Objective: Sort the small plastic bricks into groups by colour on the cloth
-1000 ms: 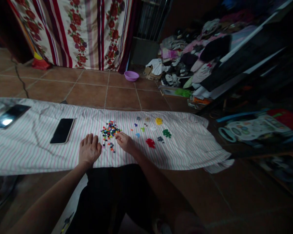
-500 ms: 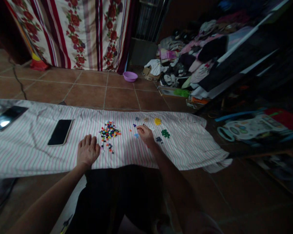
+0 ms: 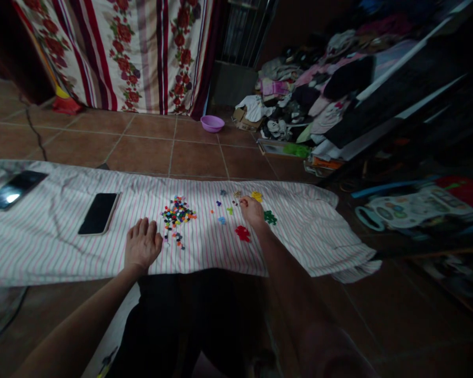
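My left hand point(image 3: 142, 243) lies flat on the striped cloth, fingers stretched out, just left of a heap of mixed-colour beads point(image 3: 178, 211). Over the sorted groups on the right, my right hand point(image 3: 253, 210) has its fingers pinched together; whatever sits between them is too small or hidden to name. Around it lie yellow beads point(image 3: 256, 196), dark green beads point(image 3: 270, 217) and a red cluster point(image 3: 243, 233). Light blue beads point(image 3: 222, 220), lime green beads point(image 3: 229, 210), dark blue beads point(image 3: 218, 203) and tan beads point(image 3: 237, 193) form smaller groups to its left.
A phone point(image 3: 98, 213) rests on the striped cloth point(image 3: 299, 231) left of my left hand, with another dark, shiny device point(image 3: 16, 189) farther left. Beyond, on the tiled floor, stand a purple basin point(image 3: 212, 124) and a pile of clothes point(image 3: 295, 94).
My right hand has moved right, away from the light blue beads to beside the yellow ones, uncovering the red cluster and lime green beads. My left hand stays in place.
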Available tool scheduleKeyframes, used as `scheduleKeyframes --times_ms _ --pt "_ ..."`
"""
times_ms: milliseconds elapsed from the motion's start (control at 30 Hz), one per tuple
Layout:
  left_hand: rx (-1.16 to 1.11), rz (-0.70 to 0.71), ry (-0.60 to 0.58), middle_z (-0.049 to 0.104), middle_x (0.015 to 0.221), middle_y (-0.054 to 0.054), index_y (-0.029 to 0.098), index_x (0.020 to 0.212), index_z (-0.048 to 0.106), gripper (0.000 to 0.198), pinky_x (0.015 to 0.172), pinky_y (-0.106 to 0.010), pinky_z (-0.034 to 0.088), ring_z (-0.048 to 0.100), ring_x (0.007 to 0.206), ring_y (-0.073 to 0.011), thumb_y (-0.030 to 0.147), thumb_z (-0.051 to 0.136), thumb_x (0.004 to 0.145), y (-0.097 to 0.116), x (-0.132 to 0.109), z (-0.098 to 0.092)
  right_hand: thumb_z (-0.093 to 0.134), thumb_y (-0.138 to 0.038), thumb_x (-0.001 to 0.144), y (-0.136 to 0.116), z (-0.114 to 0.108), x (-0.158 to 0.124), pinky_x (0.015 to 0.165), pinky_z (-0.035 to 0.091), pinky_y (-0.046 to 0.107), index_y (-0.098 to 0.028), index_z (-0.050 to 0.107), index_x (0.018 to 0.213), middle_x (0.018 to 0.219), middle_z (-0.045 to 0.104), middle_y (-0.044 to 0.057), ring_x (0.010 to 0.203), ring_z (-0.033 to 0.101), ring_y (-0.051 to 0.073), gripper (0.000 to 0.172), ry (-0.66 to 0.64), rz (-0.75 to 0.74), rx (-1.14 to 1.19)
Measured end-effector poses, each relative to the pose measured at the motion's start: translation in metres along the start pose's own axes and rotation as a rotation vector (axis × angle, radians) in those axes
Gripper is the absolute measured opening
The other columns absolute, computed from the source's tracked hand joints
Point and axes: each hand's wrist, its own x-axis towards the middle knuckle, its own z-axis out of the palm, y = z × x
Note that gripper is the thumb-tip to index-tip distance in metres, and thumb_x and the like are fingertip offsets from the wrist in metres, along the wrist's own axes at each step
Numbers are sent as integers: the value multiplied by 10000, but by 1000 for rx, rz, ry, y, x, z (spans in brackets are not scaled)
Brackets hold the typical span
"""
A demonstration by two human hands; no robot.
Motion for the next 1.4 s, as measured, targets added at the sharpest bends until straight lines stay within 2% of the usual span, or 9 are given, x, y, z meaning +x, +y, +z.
scheduleKeyframes --times_ms 100,433,600,733,867,1100,1267,1400 --pt "-33 -7 3 570 1347 -216 106 1251 588 433 1038 -495 372 477 1303 -358 301 392 917 0 0 1 522 -207 897 -3 -1 7 793 469 259 -221 749 1032 1024 750 69 917 665 191 264 -71 22 -77" --pt "-36 -6 -15 561 1358 -215 116 1256 579 433 1030 -492 374 470 1308 -349 305 396 912 0 1 -1 514 -224 911 -17 1 18 776 469 248 -274 773 1034 1007 765 54 929 677 190 291 -164 15 -159" --pt "-39 -9 -23 560 1362 -218 104 1263 581 440 1034 -495 373 464 1314 -359 299 386 920 1 1 -2 493 -248 930 -16 -1 18 786 474 277 -238 774 1051 1050 757 94 960 681 223 306 -210 -2 -173" --pt "-57 -15 -17 555 1366 -226 98 1266 582 446 1040 -504 367 463 1315 -365 304 390 921 1 1 -1 499 -217 922 -14 -4 17 818 473 262 -224 775 1039 1059 757 87 986 674 212 300 -229 -57 -150" --pt "-67 -20 -23 554 1369 -225 100 1261 585 445 1039 -508 368 459 1319 -366 304 385 920 1 1 -2 535 -166 890 -10 -5 16 862 472 242 -222 749 1112 1103 746 73 1021 662 190 314 -233 -108 -122" --pt "-83 -18 -26 554 1365 -235 94 1261 584 451 1034 -514 373 459 1317 -372 307 384 918 1 1 -3 609 -92 813 -1 -9 17 936 474 276 -201 693 1224 1198 697 96 1059 647 198 433 -280 -270 -61" --pt "-69 -10 -35 549 1367 -236 90 1262 583 453 1041 -509 365 456 1320 -371 309 385 919 0 1 -2 576 -62 828 -3 -9 19 1012 442 290 -207 667 1267 1309 647 96 1180 600 206 472 -339 -325 -92" --pt "-35 2 -21 554 1363 -229 100 1258 581 441 1042 -497 361 459 1316 -364 307 384 922 -1 0 1 551 -59 849 -9 -8 21 1004 443 287 -209 714 1182 1266 666 98 1158 610 209 400 -354 -327 -121"
